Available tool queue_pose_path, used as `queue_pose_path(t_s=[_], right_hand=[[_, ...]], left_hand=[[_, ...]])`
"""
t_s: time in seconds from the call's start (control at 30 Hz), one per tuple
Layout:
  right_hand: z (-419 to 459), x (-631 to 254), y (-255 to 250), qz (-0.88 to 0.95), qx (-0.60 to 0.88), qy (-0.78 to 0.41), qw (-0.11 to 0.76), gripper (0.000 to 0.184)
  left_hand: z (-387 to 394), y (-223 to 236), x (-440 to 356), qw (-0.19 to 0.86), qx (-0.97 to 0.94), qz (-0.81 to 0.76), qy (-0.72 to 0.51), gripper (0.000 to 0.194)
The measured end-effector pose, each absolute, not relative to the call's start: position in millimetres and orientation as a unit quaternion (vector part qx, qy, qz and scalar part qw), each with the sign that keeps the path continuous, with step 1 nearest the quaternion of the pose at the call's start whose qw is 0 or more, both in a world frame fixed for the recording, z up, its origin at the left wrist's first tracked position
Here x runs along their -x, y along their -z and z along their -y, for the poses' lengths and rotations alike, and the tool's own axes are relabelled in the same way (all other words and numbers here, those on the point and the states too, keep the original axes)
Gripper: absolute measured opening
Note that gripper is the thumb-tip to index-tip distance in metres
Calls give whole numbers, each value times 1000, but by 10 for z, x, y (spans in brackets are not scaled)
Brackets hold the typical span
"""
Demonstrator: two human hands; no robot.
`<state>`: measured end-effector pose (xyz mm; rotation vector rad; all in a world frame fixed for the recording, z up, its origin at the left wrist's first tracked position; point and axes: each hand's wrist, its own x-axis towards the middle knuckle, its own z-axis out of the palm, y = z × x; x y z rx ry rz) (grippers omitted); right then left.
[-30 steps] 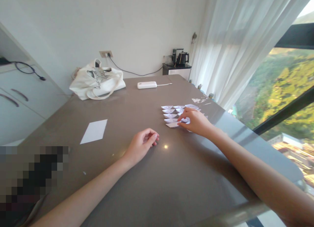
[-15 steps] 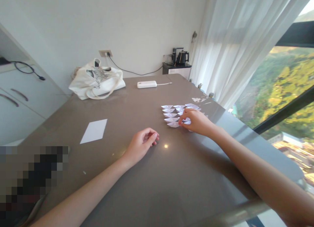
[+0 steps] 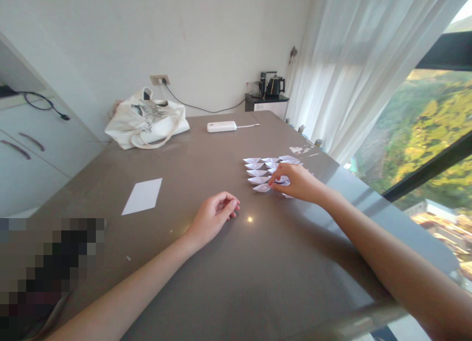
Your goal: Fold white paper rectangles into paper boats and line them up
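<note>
Several small white folded paper boats (image 3: pixel 257 173) lie in rows on the grey-brown table (image 3: pixel 221 282), right of its middle. My right hand (image 3: pixel 295 183) rests among them, fingers curled, its fingertips pinching the nearest boat (image 3: pixel 262 187) at the front of the rows. My left hand (image 3: pixel 214 215) lies on the table in a loose fist with nothing in it, a hand's width left of the boats. A flat white sheet of paper (image 3: pixel 142 196) lies further left.
A white handbag (image 3: pixel 145 120) sits at the table's far left. A white power bank (image 3: pixel 221 127) with a cable lies at the far edge. Paper scraps (image 3: pixel 300 149) lie near the curtain (image 3: pixel 350 61). A kettle (image 3: pixel 275 85) stands on a cabinet behind.
My right hand has drawn the nearest boat slightly back into line with the rows. My left hand has not moved.
</note>
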<state>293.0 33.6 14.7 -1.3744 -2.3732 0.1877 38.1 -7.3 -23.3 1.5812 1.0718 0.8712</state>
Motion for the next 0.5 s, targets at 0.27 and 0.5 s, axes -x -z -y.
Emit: queue_pose_path(t_s=[0.27, 0.5], right_hand=[[-399, -3194, -294, 834, 528, -68, 143, 15], [-440, -3335, -285, 835, 542, -41, 84, 11]], left_hand=[[75, 238, -376, 494, -657, -443, -358, 25], [58, 261, -379, 499, -657, -443, -351, 24]])
